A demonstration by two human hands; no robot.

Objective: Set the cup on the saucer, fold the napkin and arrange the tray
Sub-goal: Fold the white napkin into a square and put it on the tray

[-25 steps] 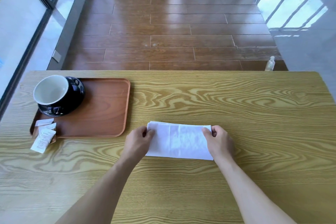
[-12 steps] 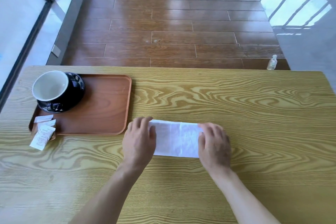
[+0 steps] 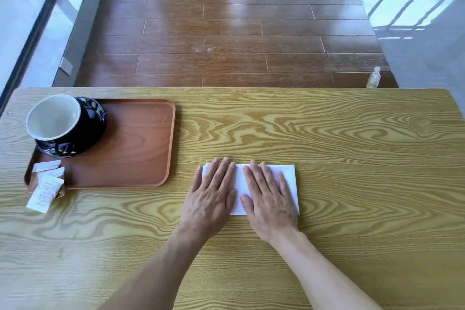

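A white folded napkin (image 3: 289, 178) lies on the wooden table (image 3: 327, 133) to the right of the tray. My left hand (image 3: 211, 196) and my right hand (image 3: 269, 199) rest flat on it, side by side, palms down and fingers spread, covering most of it. A brown wooden tray (image 3: 136, 146) sits at the left. In its far left corner a black cup with a white inside (image 3: 54, 118) stands on a black saucer (image 3: 93, 123).
Several small white sachets (image 3: 45, 188) lie at the tray's near left corner, one hanging over onto the table. Beyond the table's far edge is a wooden floor with a small clear bottle (image 3: 373, 78) at the right.
My hands moved inward from the napkin's ends and now lie flat on its middle. The napkin looks narrower than a second ago.
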